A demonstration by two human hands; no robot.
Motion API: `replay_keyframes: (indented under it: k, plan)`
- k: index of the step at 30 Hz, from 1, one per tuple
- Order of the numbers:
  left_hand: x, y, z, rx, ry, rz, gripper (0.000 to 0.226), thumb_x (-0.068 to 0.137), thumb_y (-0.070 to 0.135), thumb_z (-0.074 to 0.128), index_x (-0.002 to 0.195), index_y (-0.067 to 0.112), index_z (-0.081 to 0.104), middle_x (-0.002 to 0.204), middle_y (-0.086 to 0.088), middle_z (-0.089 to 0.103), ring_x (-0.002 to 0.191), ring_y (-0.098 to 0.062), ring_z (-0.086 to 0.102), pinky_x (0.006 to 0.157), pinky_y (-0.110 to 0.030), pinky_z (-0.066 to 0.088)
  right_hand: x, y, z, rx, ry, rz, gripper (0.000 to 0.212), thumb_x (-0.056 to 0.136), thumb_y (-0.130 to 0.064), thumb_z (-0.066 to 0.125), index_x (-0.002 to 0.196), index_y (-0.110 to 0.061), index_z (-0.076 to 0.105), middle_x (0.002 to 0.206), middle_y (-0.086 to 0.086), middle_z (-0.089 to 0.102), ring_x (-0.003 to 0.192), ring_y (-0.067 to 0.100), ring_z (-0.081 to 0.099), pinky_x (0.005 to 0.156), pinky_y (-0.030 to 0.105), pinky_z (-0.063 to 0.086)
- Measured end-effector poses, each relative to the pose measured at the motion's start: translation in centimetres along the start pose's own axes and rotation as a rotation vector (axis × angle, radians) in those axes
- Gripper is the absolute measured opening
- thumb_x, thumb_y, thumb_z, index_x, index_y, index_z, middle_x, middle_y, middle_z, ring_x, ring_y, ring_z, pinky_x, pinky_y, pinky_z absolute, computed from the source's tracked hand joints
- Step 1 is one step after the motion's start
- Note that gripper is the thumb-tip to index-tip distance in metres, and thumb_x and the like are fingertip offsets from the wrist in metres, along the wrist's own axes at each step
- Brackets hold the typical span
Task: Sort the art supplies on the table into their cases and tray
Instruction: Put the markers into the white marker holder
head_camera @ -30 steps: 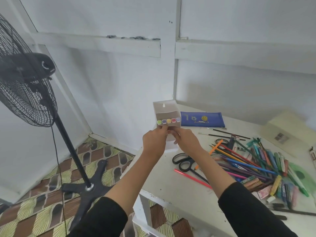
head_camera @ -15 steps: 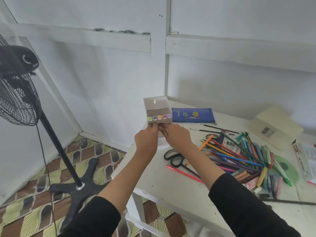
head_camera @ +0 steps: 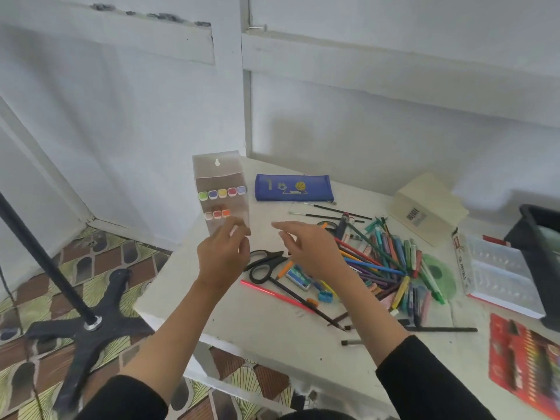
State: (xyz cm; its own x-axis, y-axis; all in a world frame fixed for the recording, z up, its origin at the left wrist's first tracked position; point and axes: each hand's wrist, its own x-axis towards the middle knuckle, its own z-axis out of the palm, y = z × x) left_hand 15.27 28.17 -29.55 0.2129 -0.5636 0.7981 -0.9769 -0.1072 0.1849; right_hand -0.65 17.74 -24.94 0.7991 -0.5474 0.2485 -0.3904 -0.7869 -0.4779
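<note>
My left hand holds a clear plastic marker case by its lower end, upright above the table's left corner. Coloured marker caps show inside in two rows. My right hand hovers just right of the case with fingers spread and relaxed, holding nothing. To its right lies a heap of coloured pencils, pens and crayons. Black scissors and a pink pencil lie below my hands. A blue pencil pouch lies at the back.
A cream box, an open white oil-pastel tray, a black tray and a red pencil pack line the white table's right side. A black fan stand rises from the patterned floor on the left.
My right hand has let go of the marker case and moved off to the right. The left hand alone now holds it, and more of the case shows.
</note>
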Motion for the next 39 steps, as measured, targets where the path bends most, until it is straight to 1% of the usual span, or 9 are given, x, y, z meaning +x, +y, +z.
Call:
replay_keyframes:
  k: [4, 10, 14, 16, 19, 25, 31, 36, 39]
  plan:
    - [0.5, 3.7, 2.9, -0.134, -0.109, 0.084, 0.023, 0.08, 0.007, 0.047, 0.063, 0.007, 0.062, 0.07, -0.003, 0.062, 0.044, -0.02, 0.05, 0.034, -0.024, 0.038, -4.3, 6.4, -2.8, 0.028, 0.003, 0.161, 0.027, 0.094, -0.014, 0.053, 0.116, -0.019, 0.067, 0.103, -0.003, 0.071, 0.056, -0.011, 0.044, 0.058, 0.003, 0.032]
    - [2.3, 10.7, 8.4, -0.257, -0.326, 0.069, 0.025, 0.081, 0.014, 0.045, 0.063, 0.012, 0.062, 0.068, 0.002, 0.06, 0.047, -0.017, 0.051, 0.037, -0.022, 0.036, -8.6, 14.7, -8.4, -0.03, 0.099, 0.49, 0.02, 0.092, -0.017, 0.056, 0.102, -0.023, 0.072, 0.06, -0.007, 0.061, 0.055, 0.016, 0.058, 0.052, 0.026, 0.04]
    - [5.4, 14.8, 11.9, -0.231, -0.5, -0.047, 0.024, 0.087, 0.015, 0.044, 0.081, 0.011, 0.067, 0.085, -0.001, 0.063, 0.08, -0.023, 0.06, 0.052, -0.027, 0.041, -9.4, 18.9, -10.7, -0.051, 0.135, 0.605, 0.022, 0.093, -0.02, 0.053, 0.101, -0.026, 0.072, 0.096, -0.008, 0.071, 0.067, 0.011, 0.059, 0.065, 0.025, 0.046]
    - [7.0, 16.1, 13.9, -0.189, -0.658, -0.093, 0.022, 0.092, 0.014, 0.047, 0.102, 0.013, 0.067, 0.105, 0.0, 0.061, 0.108, -0.02, 0.049, 0.068, -0.031, 0.044, -9.4, 20.3, -11.5, -0.06, 0.124, 0.643, 0.022, 0.093, -0.019, 0.052, 0.102, -0.024, 0.072, 0.1, -0.007, 0.071, 0.073, 0.014, 0.061, 0.067, 0.026, 0.046]
    - [8.9, 17.5, 17.1, -0.062, -0.84, -0.03, 0.029, 0.095, 0.014, 0.047, 0.118, 0.018, 0.063, 0.12, 0.001, 0.057, 0.122, -0.022, 0.038, 0.092, -0.037, 0.038, -9.4, 22.2, -12.4, -0.029, 0.131, 0.695, 0.022, 0.094, -0.017, 0.051, 0.103, -0.021, 0.07, 0.103, -0.003, 0.07, 0.076, 0.015, 0.062, 0.071, 0.03, 0.05]
    - [10.4, 18.6, 22.3, 0.158, -1.046, 0.004, 0.026, 0.094, 0.015, 0.048, 0.115, 0.018, 0.063, 0.117, -0.003, 0.061, 0.124, -0.025, 0.039, 0.105, -0.054, 0.024, -9.9, 24.5, -12.2, 0.03, 0.045, 0.728, 0.023, 0.094, -0.014, 0.05, 0.106, -0.018, 0.069, 0.112, -0.002, 0.067, 0.089, 0.01, 0.058, 0.08, 0.026, 0.047]
    - [10.6, 19.1, 23.9, 0.03, -1.037, -0.146, 0.019, 0.093, 0.027, 0.055, 0.104, 0.018, 0.067, 0.111, -0.001, 0.065, 0.111, -0.025, 0.053, 0.102, -0.049, 0.026, -10.3, 25.9, -11.2, 0.106, 0.054, 0.77, 0.018, 0.091, -0.014, 0.057, 0.104, -0.015, 0.07, 0.11, 0.001, 0.067, 0.097, 0.013, 0.059, 0.088, 0.029, 0.046]
    - [10.4, 19.6, 24.0, -0.101, -1.094, -0.163, 0.021, 0.089, 0.018, 0.057, 0.108, 0.02, 0.065, 0.115, 0.004, 0.064, 0.111, -0.021, 0.055, 0.098, -0.043, 0.031, -9.9, 25.9, -11.1, 0.111, 0.038, 0.733, 0.032, 0.088, -0.036, 0.062, 0.119, -0.027, 0.061, 0.111, -0.006, 0.064, 0.088, 0.009, 0.055, 0.08, 0.03, 0.049]
    - [10.0, 20.3, 24.0, -0.15, -1.111, -0.125, 0.022, 0.089, 0.023, 0.057, 0.11, 0.02, 0.062, 0.116, 0.004, 0.063, 0.111, -0.019, 0.055, 0.1, -0.043, 0.033, -9.6, 25.1, -10.6, 0.057, -0.018, 0.672, 0.061, 0.077, -0.059, 0.064, 0.132, -0.04, 0.045, 0.122, -0.011, 0.056, 0.109, 0.013, 0.048, 0.085, 0.035, 0.047]
